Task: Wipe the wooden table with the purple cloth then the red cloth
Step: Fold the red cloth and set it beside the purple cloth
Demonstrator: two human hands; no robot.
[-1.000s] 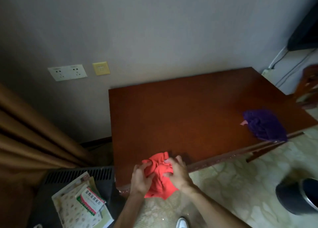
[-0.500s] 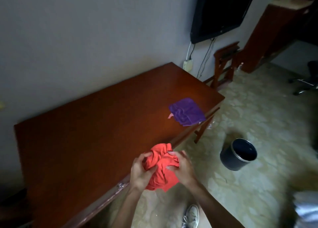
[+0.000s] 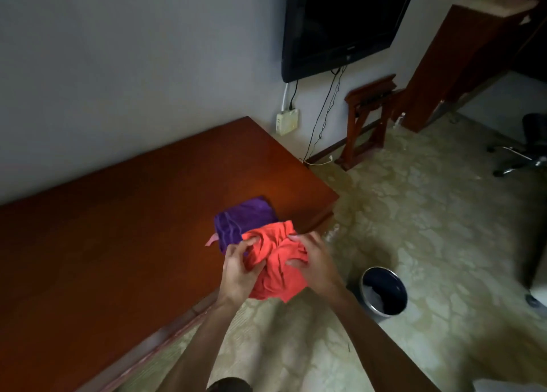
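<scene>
Head view looking down on both hands bunching a crumpled red-orange cloth [image 3: 276, 265] just above the near edge of the long reddish-brown wooden tabletop [image 3: 118, 243]. Left hand [image 3: 239, 273] curling its fingers [image 3: 236, 251] into the left side of the red-orange cloth, pinching folds of it; right hand [image 3: 316, 265] clamping the right side, thumb and fingertips [image 3: 293, 239] pressing into the fabric. Hanging partly past the tabletop's front edge, over the pale patterned floor [image 3: 414, 228], with the lower flap drooping free. Lying flat behind it, close to the tabletop's right end and partly hidden by the red-orange cloth: a folded purple square cloth [image 3: 239, 220] with a small pink tag [image 3: 211, 240] poking out at its left. Judging by that purple cloth lying released on the wood while the red one is being gathered, likely sitting in the second half of the job: readying the red cloth for its wipe. Calling next for a firm wad in one palm, pressing it down flat on the wood and sweeping along the length, probably clearing or skirting the purple cloth so the patch beneath is not missed. Standing well off on the floor to the right: a dark round waste bin [image 3: 383, 291]; hanging on the grey wall above: a black flat television [image 3: 343, 21].
</scene>
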